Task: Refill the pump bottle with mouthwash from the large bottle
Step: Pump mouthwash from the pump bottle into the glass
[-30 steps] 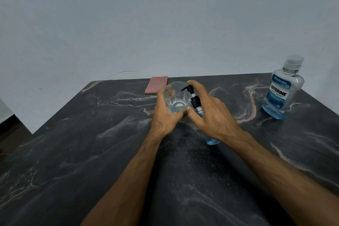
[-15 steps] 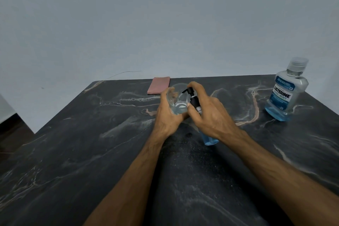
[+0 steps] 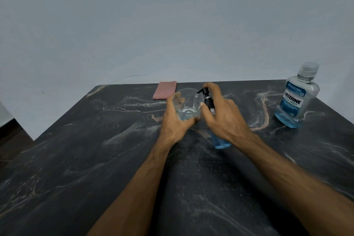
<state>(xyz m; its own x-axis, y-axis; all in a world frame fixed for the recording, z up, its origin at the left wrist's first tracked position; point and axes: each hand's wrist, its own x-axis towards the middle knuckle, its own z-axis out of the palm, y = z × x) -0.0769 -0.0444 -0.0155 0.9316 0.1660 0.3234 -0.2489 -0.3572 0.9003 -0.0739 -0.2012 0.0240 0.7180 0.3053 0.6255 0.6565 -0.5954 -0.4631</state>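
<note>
My right hand [image 3: 224, 119] covers most of the pump bottle [image 3: 220, 142]; only its blue base and the black pump head [image 3: 206, 95] show, my forefinger curled over the top. My left hand [image 3: 176, 122] is wrapped around a clear glass [image 3: 187, 104], which holds a little clear liquid; the nozzle reaches over its rim. The large bottle [image 3: 297, 97], capped, stands well apart on the desk [image 3: 76, 159] to my right. A pink cloth [image 3: 165, 90] lies at the far edge.
</note>
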